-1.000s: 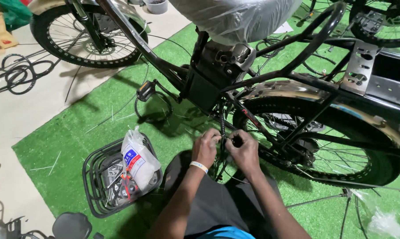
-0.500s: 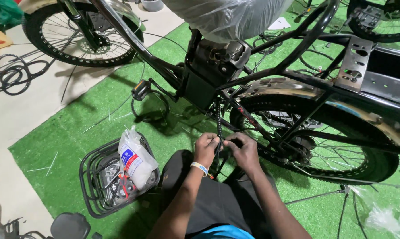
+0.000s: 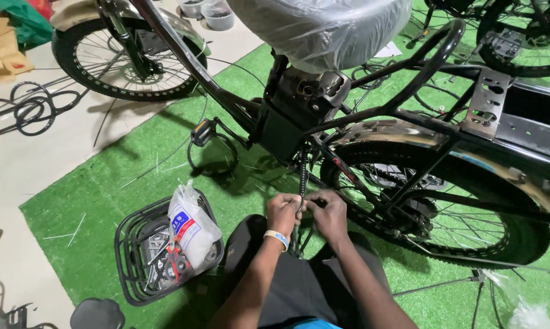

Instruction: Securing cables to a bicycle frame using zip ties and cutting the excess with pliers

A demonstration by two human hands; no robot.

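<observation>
2 hands (image 3: 305, 213), 1 cable (image 3: 301, 176).

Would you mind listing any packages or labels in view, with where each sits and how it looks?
White plastic bag: upright in the black wire basket, left of the left hand; blue and red label patch.
Clear plastic wrap: over the bicycle saddle, top centre.
Flattened brown cardboard: floor, top left.
Clear plastic bag: bottom right, crumpled.

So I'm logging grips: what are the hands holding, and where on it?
Both hands, left hand and right hand, pinch the spiral-wrapped cable at its lower end, beside the rear wheel.
</observation>
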